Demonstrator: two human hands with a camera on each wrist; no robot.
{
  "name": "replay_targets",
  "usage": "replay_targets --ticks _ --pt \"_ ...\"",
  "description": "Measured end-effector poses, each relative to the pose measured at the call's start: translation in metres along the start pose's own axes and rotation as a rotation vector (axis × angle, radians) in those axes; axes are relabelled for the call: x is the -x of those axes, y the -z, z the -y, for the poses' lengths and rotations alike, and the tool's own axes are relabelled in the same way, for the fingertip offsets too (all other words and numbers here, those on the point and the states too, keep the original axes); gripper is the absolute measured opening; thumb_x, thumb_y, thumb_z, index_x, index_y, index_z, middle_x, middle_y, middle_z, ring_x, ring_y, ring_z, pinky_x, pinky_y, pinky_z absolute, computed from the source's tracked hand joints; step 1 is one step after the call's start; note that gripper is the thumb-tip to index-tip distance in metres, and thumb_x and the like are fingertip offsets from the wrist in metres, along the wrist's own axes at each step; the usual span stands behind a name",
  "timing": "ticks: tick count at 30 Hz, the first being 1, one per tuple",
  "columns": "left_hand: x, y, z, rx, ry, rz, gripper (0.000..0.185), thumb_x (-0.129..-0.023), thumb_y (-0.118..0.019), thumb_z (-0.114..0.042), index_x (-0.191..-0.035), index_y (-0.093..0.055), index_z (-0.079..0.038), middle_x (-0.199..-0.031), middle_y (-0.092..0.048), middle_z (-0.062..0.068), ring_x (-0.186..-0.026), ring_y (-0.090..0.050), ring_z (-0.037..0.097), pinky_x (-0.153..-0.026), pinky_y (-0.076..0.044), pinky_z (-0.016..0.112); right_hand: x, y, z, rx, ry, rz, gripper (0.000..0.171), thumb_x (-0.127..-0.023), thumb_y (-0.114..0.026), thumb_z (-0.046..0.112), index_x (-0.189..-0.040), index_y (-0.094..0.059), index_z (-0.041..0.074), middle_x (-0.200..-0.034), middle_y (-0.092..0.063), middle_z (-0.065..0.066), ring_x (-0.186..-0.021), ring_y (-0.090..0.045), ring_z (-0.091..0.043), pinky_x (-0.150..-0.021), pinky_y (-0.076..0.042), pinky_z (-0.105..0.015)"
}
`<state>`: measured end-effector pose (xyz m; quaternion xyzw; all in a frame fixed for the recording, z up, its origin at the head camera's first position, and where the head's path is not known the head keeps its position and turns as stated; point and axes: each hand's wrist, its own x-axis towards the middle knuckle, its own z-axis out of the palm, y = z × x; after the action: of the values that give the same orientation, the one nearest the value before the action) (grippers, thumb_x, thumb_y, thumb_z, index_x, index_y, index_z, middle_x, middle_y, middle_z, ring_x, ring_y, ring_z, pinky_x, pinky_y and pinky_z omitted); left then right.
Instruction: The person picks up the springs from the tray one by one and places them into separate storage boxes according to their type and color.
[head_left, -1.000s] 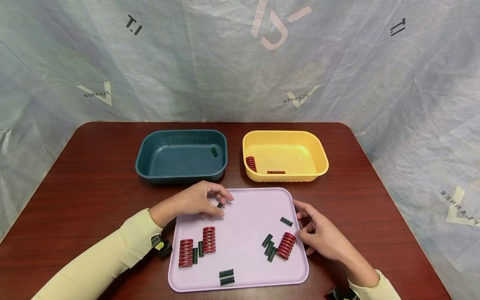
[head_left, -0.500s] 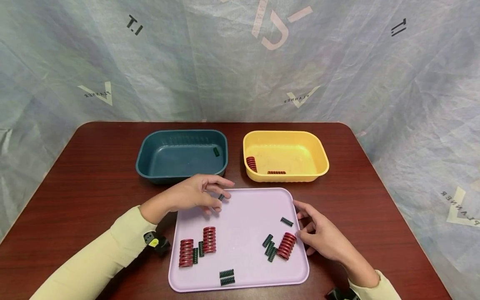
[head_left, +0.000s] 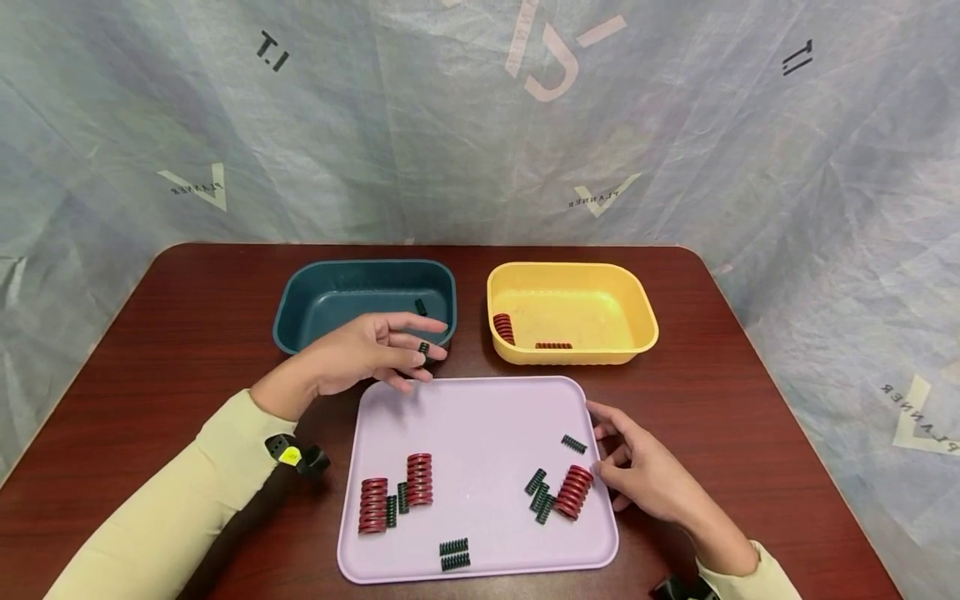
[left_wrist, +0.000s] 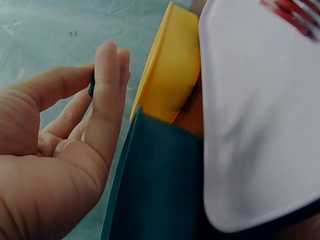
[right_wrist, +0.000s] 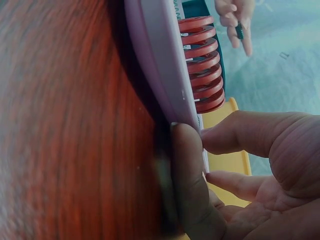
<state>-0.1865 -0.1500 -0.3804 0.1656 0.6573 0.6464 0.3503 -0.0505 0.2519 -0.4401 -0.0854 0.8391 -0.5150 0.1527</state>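
Small green spring lifted off the tray toward the teal bin

Your left hand (head_left: 360, 354) has left the lilac tray (head_left: 480, 417) and now hovers beyond its far left corner, at the teal bin's (head_left: 300, 321) near rim, thumb and fingertip pinching the small green spring (head_left: 423, 348): carried, not yet dropped. Your right hand (head_left: 645, 475) stays loosely open against the tray's right edge, holding nothing, beside the red spring (head_left: 573, 492).

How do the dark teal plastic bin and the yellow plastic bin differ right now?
The dark teal plastic bin sits on the left, the yellow plastic bin on the right. The teal bin holds one small dark green spring; the yellow bin holds two red springs. The left hand, pinching a small green spring, hovers at the teal bin's front rim; no hand is near the yellow bin. Both are rounded rectangular tubs, side by side behind the lilac tray.
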Motion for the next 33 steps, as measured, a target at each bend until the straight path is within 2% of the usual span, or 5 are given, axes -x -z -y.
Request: replay_targets --ticks 6,14,26,33 --pt "-0.002 0.015 -0.006 -0.007 -0.031 -0.016 0.058 -0.102 -0.064 -0.004 -0.155 -0.041 -0.001 -0.141 -0.06 0.021 -0.112 -0.07 0.035 -0.086 -0.062 0.043 0.0 -0.001 -0.001 -0.003 0.003 -0.002 0.077 -0.088 -0.064 -0.013 -0.157 -0.034 0.006 -0.127 -0.049 -0.024 -0.075 -0.064 -0.022 -0.043 -0.057 -0.04" --pt "-0.004 0.033 -0.013 0.026 -0.037 -0.085 0.048 -0.104 -0.06 -0.004 -0.15 -0.047 0.005 -0.143 -0.059 0.019 -0.11 -0.071 0.029 -0.088 -0.061 0.042 0.0 -0.001 -0.002 -0.01 0.003 -0.003 0.077 -0.088 -0.064 -0.013 -0.157 -0.035 0.006 -0.127 -0.05 -0.024 -0.076 -0.063 -0.022 -0.043 -0.057 -0.04" --pt "-0.013 0.069 -0.026 0.019 0.004 -0.162 0.051 -0.105 -0.06 -0.008 -0.152 -0.045 0.004 -0.148 -0.054 0.018 -0.113 -0.07 0.026 -0.094 -0.058 0.04 0.0 0.0 0.0 0.002 -0.007 0.0 0.077 -0.089 -0.066 -0.011 -0.157 -0.035 0.007 -0.126 -0.049 -0.024 -0.075 -0.063 -0.021 -0.043 -0.057 -0.04" --pt "-0.023 0.078 -0.039 0.02 0.055 -0.206 0.048 -0.104 -0.063 -0.009 -0.148 -0.05 0.004 -0.143 -0.06 0.017 -0.113 -0.07 0.028 -0.095 -0.057 0.043 0.0 0.0 0.0 0.0 -0.016 -0.003 0.077 -0.089 -0.067 -0.01 -0.157 -0.035 0.007 -0.127 -0.049 -0.023 -0.075 -0.063 -0.021 -0.043 -0.057 -0.041"
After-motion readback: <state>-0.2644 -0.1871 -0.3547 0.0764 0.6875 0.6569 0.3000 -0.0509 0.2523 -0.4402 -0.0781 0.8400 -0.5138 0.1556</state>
